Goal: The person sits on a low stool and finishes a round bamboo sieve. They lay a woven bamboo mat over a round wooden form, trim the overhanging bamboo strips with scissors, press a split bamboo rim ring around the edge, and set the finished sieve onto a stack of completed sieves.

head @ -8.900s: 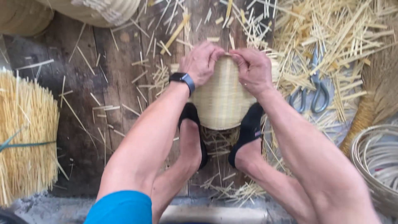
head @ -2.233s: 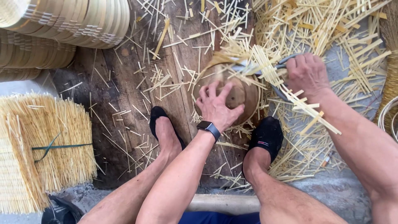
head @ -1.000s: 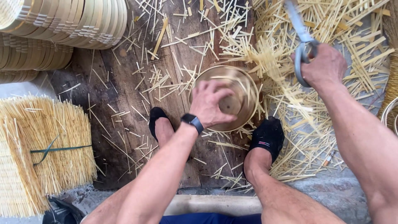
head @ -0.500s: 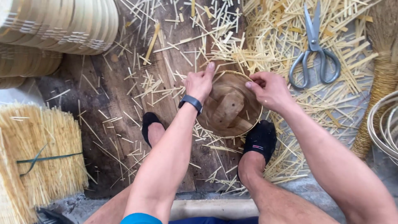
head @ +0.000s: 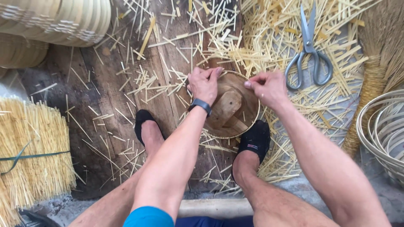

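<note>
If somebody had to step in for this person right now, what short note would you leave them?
Left hand and right hand: both bare, fingertips pinching the far rim of the small round basket, which sits between the feet with a wooden block inside.
Scissors lie beyond the right hand on the cut strips, not held.
Done: the basket's woven wall is up.
Left: apparently work on the rim; its state is hard to tell.
</note>
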